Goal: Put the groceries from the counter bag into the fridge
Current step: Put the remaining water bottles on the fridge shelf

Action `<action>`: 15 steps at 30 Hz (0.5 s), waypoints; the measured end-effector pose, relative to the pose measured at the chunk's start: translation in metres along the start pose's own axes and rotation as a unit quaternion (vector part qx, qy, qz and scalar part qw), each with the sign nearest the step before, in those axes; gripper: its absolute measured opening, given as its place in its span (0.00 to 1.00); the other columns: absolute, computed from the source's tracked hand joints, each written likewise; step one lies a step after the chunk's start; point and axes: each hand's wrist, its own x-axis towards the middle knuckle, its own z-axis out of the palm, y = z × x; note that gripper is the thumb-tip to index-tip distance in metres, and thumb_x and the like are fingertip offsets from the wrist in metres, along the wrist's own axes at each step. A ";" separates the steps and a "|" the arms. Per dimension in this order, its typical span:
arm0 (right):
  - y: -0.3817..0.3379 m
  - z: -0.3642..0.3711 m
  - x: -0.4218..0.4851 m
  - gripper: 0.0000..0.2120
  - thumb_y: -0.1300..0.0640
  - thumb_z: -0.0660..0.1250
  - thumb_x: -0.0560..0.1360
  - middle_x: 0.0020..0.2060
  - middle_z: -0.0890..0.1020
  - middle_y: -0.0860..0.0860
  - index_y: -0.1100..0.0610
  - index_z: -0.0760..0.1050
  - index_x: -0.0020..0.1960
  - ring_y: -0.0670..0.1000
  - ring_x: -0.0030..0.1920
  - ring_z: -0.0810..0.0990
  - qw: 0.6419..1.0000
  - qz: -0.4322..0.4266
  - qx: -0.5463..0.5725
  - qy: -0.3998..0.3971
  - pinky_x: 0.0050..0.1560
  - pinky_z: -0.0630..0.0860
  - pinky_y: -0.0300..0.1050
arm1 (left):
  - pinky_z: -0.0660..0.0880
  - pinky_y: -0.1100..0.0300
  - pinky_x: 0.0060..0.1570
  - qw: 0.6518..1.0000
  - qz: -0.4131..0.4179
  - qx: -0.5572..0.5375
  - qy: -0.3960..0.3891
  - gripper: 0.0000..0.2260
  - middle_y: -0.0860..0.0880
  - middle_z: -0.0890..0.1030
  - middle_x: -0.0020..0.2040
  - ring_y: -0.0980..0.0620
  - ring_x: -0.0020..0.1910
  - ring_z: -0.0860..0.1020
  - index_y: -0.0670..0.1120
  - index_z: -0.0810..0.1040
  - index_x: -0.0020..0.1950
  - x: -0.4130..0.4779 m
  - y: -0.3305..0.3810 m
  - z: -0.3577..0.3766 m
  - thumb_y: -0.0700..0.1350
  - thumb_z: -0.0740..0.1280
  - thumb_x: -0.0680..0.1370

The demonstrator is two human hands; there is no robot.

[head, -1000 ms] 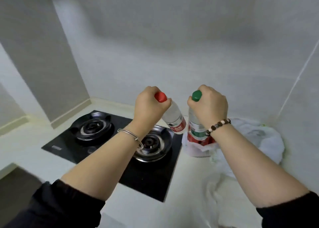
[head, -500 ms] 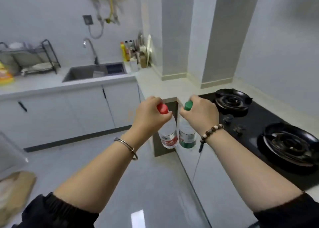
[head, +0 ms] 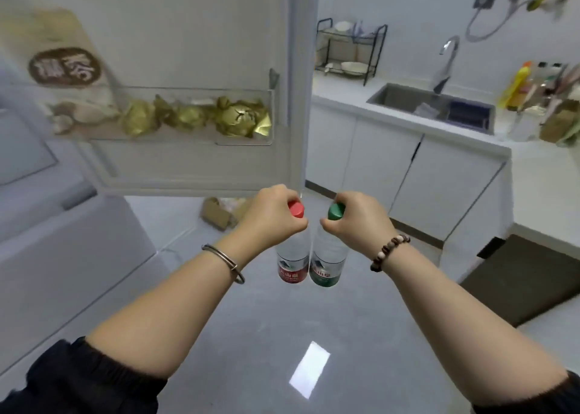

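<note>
Left hand clamped on red-capped water bottle, right hand on green-capped water bottle; both carried before open fridge door, neither shelved yet.

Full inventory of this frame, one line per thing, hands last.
red-cap bottle: 1, clear with red label, hanging from left hand over the floor
green-cap bottle: 1, clear with green label, hanging from right hand, beside the red one
fridge door: 1, white, open, upper left
door shelf: 1, clear, on the fridge door
gold packets: several, gold foil, in the door shelf
carton: 1, beige with brown logo, left end of the shelf
dish rack: 1, black wire, on counter behind
sink: 1, steel, in counter
faucet: 1, chrome, behind sink
left hand: 1, closed on red cap
right hand: 1, closed on green cap
</note>
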 end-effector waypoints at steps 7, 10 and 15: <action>-0.093 0.027 0.047 0.08 0.53 0.70 0.70 0.38 0.77 0.49 0.55 0.74 0.45 0.51 0.41 0.75 0.975 -0.188 0.052 -0.105 0.34 0.69 0.40 | 0.74 0.56 0.43 0.981 -0.170 0.030 0.089 0.05 0.47 0.79 0.42 0.46 0.44 0.76 0.45 0.79 0.41 -0.028 -0.069 -0.064 0.45 0.70 0.68; -0.135 0.034 0.052 0.09 0.53 0.70 0.70 0.41 0.79 0.50 0.54 0.76 0.48 0.51 0.43 0.77 0.958 -0.250 0.069 -0.125 0.40 0.72 0.42 | 0.74 0.56 0.44 0.966 -0.217 0.037 0.132 0.04 0.49 0.77 0.43 0.47 0.44 0.76 0.46 0.78 0.40 -0.045 -0.089 -0.095 0.44 0.70 0.67; -0.204 0.050 0.042 0.11 0.53 0.69 0.71 0.48 0.76 0.51 0.55 0.75 0.52 0.53 0.46 0.75 0.928 -0.335 0.091 -0.137 0.42 0.72 0.44 | 0.70 0.60 0.41 0.939 -0.255 0.095 0.209 0.05 0.50 0.76 0.44 0.49 0.46 0.74 0.47 0.79 0.44 -0.086 -0.115 -0.146 0.44 0.70 0.69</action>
